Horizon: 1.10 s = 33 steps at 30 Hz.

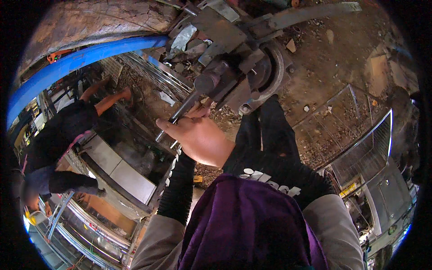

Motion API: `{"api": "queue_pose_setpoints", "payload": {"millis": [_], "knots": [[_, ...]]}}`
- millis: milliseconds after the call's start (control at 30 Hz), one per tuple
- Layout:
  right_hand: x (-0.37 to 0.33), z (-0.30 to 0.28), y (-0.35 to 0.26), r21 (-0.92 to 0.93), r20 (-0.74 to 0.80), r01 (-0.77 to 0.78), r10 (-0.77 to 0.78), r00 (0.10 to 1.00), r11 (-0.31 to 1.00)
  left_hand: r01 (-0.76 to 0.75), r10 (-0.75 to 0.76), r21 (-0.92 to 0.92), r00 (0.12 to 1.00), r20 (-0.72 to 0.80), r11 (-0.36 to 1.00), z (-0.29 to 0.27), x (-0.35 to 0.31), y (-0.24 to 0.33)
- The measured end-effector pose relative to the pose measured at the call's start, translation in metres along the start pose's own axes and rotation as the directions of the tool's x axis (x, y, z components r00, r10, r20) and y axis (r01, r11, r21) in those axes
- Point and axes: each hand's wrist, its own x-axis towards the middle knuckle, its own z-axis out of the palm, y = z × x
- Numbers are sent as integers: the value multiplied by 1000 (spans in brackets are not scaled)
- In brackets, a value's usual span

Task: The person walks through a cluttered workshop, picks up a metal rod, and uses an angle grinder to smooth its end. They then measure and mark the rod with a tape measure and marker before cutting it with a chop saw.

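Observation:
My right hand [200, 138] reaches across in front of me and closes around a thin metal rod [183, 107]. Its thumb lies near the rod's lower end. The rod slants up to a heavy, dark metal machine [234, 74] with a round cylinder end [207, 83] and a curved rim. A second, short rod end sticks out below the thumb. My left forearm, in a black sleeve [177, 189], comes up beneath my right hand. My left hand is mostly hidden there, and I cannot make out its fingers.
A blue beam [85, 58] crosses the upper left above bundled metal bars. At left, a person in dark clothes [58, 130] bends near pale panels [119, 168]. A wire rack [364, 157] stands at right. A long curved metal bar [315, 15] extends over the dirt ground [324, 63].

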Motion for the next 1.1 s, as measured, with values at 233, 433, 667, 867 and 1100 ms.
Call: {"api": "queue_pose_setpoints", "payload": {"millis": [233, 433, 667, 867, 1100], "knots": [[10, -12, 6, 76, -38, -44, 47, 998, 996, 31, -140, -288, 920, -366, 957, -13, -44, 26], [13, -27, 3, 32, 38, -157, 156, 987, 987, -368, 596, 489, 645, -479, 791, 8, -60, 156], [10, -167, 76, 86, -300, -86, 108, 948, 993, -226, 631, 926, 776, -17, 303, 6, -11, 175], [28, -342, 328, -784, -315, -288, 47, 948, 550, -195, 648, 917, 757, -84, 347, 12, -6, 187], [32, -345, 381, -817, -233, -248, 95, 968, 521, -134, 660, 698, 487, -572, 703, 24, 5, 172]]}}
